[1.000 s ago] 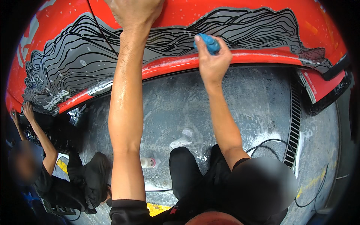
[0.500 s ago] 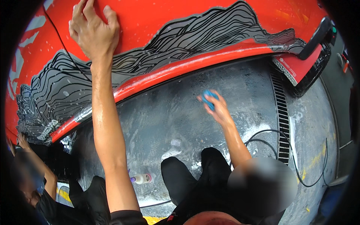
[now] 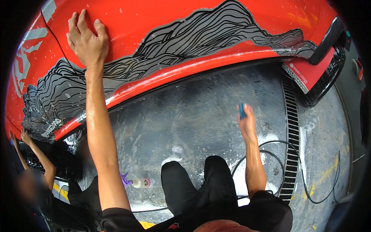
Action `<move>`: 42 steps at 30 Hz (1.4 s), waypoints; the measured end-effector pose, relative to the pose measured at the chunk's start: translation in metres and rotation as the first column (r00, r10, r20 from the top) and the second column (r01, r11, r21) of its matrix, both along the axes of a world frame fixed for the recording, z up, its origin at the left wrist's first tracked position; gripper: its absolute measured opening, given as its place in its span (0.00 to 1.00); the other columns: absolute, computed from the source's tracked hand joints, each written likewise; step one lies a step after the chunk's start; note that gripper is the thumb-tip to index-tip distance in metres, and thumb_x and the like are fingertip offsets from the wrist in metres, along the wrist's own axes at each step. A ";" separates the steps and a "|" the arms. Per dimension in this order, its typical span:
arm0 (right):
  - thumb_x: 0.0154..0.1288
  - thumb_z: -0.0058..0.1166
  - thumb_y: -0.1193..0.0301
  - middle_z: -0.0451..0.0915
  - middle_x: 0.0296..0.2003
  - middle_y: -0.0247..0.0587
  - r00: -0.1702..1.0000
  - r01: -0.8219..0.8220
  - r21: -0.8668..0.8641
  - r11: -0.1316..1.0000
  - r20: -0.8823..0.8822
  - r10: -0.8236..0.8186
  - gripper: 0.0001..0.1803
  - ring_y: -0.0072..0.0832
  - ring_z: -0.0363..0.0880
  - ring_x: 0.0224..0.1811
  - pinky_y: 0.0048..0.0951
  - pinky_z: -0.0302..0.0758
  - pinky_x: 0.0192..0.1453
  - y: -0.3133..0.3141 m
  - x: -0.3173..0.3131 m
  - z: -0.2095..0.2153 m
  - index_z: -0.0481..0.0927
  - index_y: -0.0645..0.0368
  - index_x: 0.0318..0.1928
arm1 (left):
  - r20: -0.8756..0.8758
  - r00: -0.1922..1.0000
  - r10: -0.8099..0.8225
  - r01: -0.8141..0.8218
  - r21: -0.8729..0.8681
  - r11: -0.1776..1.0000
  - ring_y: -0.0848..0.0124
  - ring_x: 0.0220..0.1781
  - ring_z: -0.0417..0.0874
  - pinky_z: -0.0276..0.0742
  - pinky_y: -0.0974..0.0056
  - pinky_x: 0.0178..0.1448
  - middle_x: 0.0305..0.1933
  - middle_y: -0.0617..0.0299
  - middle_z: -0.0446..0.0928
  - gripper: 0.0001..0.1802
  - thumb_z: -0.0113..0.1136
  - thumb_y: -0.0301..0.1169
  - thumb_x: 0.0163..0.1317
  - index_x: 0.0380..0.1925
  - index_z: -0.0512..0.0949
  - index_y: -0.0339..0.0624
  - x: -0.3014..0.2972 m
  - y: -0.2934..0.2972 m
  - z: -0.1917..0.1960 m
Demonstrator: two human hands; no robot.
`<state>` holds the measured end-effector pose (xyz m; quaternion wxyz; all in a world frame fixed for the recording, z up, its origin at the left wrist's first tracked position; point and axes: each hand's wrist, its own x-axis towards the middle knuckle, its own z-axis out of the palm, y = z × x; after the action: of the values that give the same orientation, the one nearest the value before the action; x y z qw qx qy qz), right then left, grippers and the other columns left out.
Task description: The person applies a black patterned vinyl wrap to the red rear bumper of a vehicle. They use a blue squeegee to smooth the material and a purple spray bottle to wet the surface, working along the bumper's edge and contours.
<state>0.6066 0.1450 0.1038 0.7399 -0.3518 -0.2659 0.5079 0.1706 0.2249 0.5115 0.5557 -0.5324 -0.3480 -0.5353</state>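
- left hand (image 3: 88, 47): grip open, fingers spread against the red car panel (image 3: 162, 15), probably for balance
- right hand (image 3: 247, 123): grip closed around a blue wad (image 3: 242, 111) (kinda blurry), out over the floor (image 3: 174, 112), likely pinched for control

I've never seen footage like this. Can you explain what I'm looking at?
There is no machine here: a person works bare-handed. One fisheye camera on their head looks down, so edges curve. Picture left is their left. The left hand rests, fingers spread, on a red car bearing a grey, wavy-lined graphic. The right hand, blurred and away from the car, holds a small blue thing; its kind is unclear. On the floor are a spray bottle and a looped black cable or hose. At far left are another person's arms.
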 end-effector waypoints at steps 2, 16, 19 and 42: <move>0.80 0.61 0.61 0.77 0.58 0.31 0.956 0.151 0.193 0.969 0.220 -0.193 0.19 0.17 0.75 0.58 0.21 0.72 0.57 0.029 -0.027 0.079 0.76 0.53 0.64 | -0.005 1.000 -0.001 0.001 -0.001 1.000 0.57 0.83 0.62 0.49 0.42 0.86 0.82 0.57 0.64 0.31 0.54 0.48 0.76 0.75 0.71 0.52 0.000 0.002 -0.001; 0.67 0.70 0.70 0.77 0.56 0.49 0.208 0.053 0.988 0.147 0.133 -0.969 0.17 0.42 0.75 0.58 0.41 0.73 0.61 0.134 -0.084 0.234 0.81 0.58 0.53 | -0.007 1.000 0.006 -0.006 -0.004 1.000 0.56 0.83 0.63 0.51 0.42 0.85 0.80 0.56 0.66 0.30 0.55 0.48 0.76 0.74 0.71 0.52 0.002 0.003 0.002; 0.65 0.71 0.71 0.80 0.53 0.44 0.150 0.089 0.994 0.065 0.052 -0.987 0.15 0.39 0.77 0.55 0.41 0.73 0.60 0.142 -0.064 0.247 0.84 0.57 0.51 | 0.004 1.000 0.018 -0.018 -0.012 1.000 0.56 0.83 0.62 0.51 0.42 0.85 0.81 0.56 0.66 0.31 0.55 0.49 0.76 0.74 0.71 0.52 0.000 0.002 0.000; 0.66 0.69 0.76 0.84 0.41 0.39 0.210 0.216 0.970 0.113 0.067 -0.976 0.06 0.38 0.80 0.46 0.40 0.75 0.51 0.128 -0.083 0.262 0.83 0.57 0.39 | -0.023 0.999 -0.022 0.022 0.002 1.000 0.58 0.84 0.61 0.49 0.42 0.85 0.80 0.57 0.66 0.31 0.55 0.49 0.76 0.74 0.72 0.52 -0.003 0.005 0.000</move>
<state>0.5235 0.2731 0.3656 0.7587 -0.2104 -0.5364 -0.3038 0.1680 0.2297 0.5111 0.5542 -0.5419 -0.3351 -0.5356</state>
